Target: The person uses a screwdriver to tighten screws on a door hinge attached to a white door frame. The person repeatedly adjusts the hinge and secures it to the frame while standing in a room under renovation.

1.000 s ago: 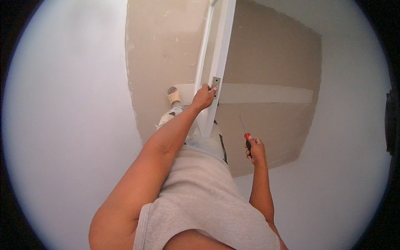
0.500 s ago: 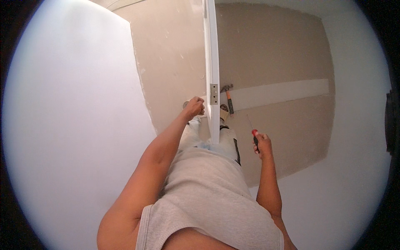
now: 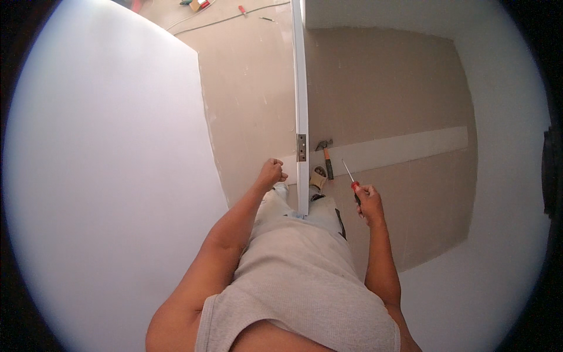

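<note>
My right hand point(image 3: 369, 205) is closed around a screwdriver point(image 3: 355, 185) with a red and black handle, its metal shaft pointing forward and slightly left. My left hand point(image 3: 271, 174) has its fingers curled together on the left side of a white door point(image 3: 301, 94) seen edge-on. What those fingers hold, if anything, is too small to make out. A metal plate with holes point(image 3: 301, 148) is set into the door's edge, just ahead and to the right of my left hand. On the floor right of the door lies a claw hammer point(image 3: 328, 162) with an orange and black handle.
White walls stand on the left point(image 3: 111, 164) and right point(image 3: 504, 176). A pale strip point(image 3: 404, 142) crosses the dusty brown floor point(image 3: 387, 76). Far left, a cable point(image 3: 234, 19), a small red-handled tool point(image 3: 242, 10) and other items lie on the floor. My feet straddle the door.
My view has tilted forward, bringing the cable and tools at the far left into sight. My right hand still holds the screwdriver, and my left hand stays beside the door.
</note>
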`<action>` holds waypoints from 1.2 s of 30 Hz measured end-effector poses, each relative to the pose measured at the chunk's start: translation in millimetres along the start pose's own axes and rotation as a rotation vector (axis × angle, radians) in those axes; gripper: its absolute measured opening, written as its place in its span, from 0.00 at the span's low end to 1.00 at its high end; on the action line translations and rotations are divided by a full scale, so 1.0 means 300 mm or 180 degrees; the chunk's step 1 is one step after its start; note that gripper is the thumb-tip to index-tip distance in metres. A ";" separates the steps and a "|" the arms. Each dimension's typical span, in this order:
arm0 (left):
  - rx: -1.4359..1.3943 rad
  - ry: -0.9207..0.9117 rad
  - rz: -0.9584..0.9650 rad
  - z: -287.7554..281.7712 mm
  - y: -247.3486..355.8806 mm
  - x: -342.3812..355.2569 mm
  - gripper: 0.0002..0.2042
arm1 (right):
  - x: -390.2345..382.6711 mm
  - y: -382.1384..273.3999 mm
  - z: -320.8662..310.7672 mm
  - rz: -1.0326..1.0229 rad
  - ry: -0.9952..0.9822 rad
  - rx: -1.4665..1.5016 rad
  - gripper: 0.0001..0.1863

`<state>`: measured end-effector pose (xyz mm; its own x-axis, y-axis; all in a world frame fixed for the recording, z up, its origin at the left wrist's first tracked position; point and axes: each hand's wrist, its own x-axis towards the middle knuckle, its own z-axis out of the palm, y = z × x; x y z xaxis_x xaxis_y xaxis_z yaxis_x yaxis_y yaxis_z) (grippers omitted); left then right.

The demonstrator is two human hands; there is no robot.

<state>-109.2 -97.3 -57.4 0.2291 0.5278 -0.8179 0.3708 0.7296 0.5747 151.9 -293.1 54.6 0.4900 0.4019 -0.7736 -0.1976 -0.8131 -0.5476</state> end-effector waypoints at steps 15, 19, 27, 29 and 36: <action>0.1321 0.0539 0.0651 0.176 -0.011 0.234 0.23 | 0.005 0.208 -0.115 0.0152 0.0384 -0.0209 0.20; 0.1136 0.0394 0.0869 0.145 -0.071 0.215 0.21 | -0.013 0.206 -0.116 0.0003 0.0068 -0.0141 0.21; 0.1363 -0.0210 0.1710 -0.095 -0.352 0.259 0.13 | -0.069 0.034 -0.034 -0.0618 -0.0328 -0.0076 0.23; 0.0737 -0.0209 0.1534 -0.060 -0.263 0.200 0.15 | -0.145 -0.066 -0.058 -0.0661 -0.0311 -0.0051 0.22; -0.1181 -0.0503 0.0243 0.151 0.033 -0.017 0.18 | -0.103 -0.098 -0.087 -0.1031 -0.0625 -0.0362 0.21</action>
<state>-65.8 -112.4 -48.7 0.3894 0.5343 -0.7502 0.0041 0.8135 0.5816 164.8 -292.7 102.8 0.3375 0.7093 -0.6189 0.0413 -0.6680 -0.7430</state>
